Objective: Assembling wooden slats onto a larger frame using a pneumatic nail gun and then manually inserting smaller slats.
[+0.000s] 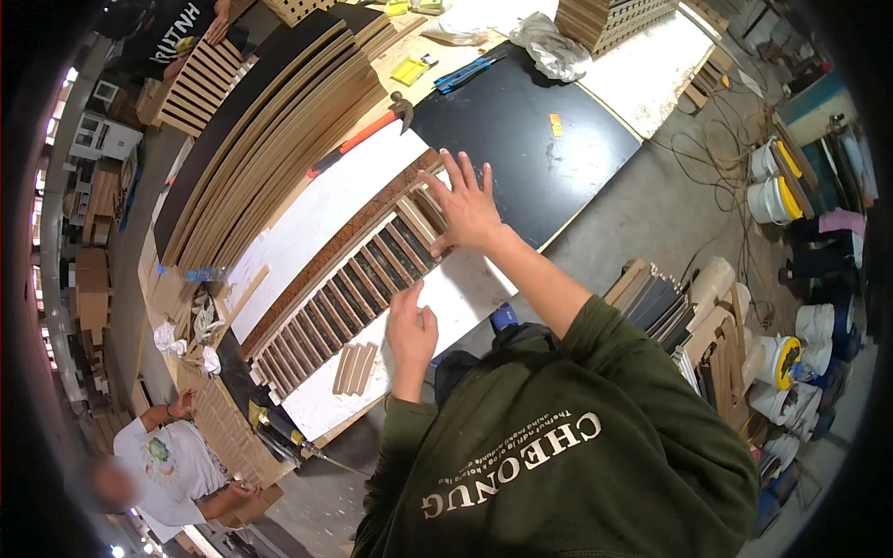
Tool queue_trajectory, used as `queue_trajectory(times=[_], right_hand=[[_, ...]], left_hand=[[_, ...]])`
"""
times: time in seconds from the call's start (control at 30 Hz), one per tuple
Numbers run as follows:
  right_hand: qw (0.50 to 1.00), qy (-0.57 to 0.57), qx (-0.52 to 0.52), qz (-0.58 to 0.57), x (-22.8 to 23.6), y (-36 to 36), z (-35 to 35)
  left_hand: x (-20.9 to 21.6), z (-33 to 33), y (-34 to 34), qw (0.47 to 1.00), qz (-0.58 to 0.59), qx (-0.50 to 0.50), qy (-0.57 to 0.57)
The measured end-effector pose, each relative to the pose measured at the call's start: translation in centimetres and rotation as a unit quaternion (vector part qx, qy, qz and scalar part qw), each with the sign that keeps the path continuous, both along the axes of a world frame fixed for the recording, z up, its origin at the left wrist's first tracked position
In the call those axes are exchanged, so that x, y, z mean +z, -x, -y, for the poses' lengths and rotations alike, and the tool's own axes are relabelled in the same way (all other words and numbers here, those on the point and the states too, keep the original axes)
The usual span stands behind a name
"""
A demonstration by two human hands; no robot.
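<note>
A long wooden slatted frame (346,296) lies slantwise on the white worktop, its short crosswise slats separated by dark gaps. My right hand (468,209) is spread over the frame's far right end, fingertips and thumb resting on the wooden strips there. Beside the frame's near edge is my left hand (411,335), its fingers up toward the slats and its thumb held apart. I see nothing in either hand. Several short loose wooden strips (354,369) lie on the worktop to the left of my left hand. A brown board (372,197) runs along the frame's far side.
Behind the frame lies a claw hammer (377,127) beside a tall stack of dark-faced boards (265,139). A black panel (530,121) covers the right part, with blue-handled pliers (470,72) at its far edge. One co-worker (177,460) holds a panel at lower left; another person (177,37) handles a slatted piece.
</note>
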State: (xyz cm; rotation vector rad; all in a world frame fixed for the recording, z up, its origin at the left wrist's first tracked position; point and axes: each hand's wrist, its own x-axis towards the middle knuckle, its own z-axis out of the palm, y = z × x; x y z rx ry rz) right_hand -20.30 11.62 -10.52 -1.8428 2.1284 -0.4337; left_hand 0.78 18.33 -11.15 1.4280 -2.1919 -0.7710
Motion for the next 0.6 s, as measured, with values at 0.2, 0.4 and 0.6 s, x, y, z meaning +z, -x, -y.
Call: queue_trajectory(times=[0.2,0.4,0.6], right_hand=[[0.995,0.085,-0.02,0.055,-0.8,1.2,-3.2],[0.959,0.25,-0.095,0.093,-4.2,1.2,-7.9],[0.955,0.276,-0.091,0.061,-4.7,0.4,-6.7]], left_hand=[[-0.6,-2.2,-1.6,0.997,-0.048,0.025,-0.054],[-0.2,-2.0,-1.0,0.997,-0.049,0.008,-0.051],[1.1,1.0,2.7,0.997,-0.06,-0.048,-0.025]])
